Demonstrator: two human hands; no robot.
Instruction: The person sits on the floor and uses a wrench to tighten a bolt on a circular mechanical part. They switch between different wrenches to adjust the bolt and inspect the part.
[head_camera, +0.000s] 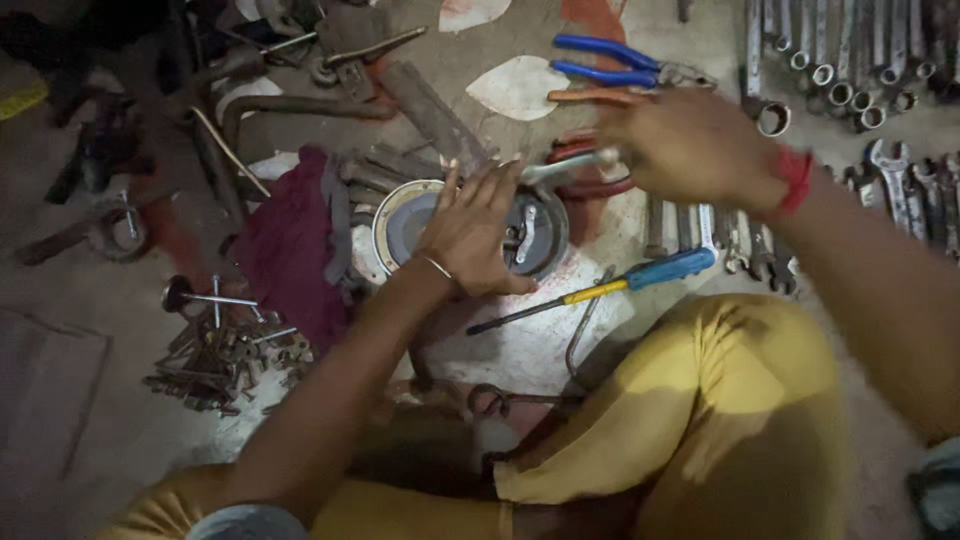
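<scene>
One round metal disc (535, 235) under left hand (470, 235)'s spread fingers—right hand (690, 145) grips one spanner (565, 167), apparently.

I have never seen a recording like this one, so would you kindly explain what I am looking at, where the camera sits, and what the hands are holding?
There is no machine here: a person sits on the floor and works with bare hands. The single picture comes from a camera worn on the head, looking down past a knee in yellow trousers.

The left hand lies flat on a round metal part, a disc with a darker hub. The right hand, with a red band at the wrist, grips a metal wrench whose end reaches over that disc; this hand is blurred.

Around them lie blue-handled pliers, a screwdriver with a blue and yellow handle, rows of spanners, a dark red cloth and a pile of small rusty bits.
</scene>
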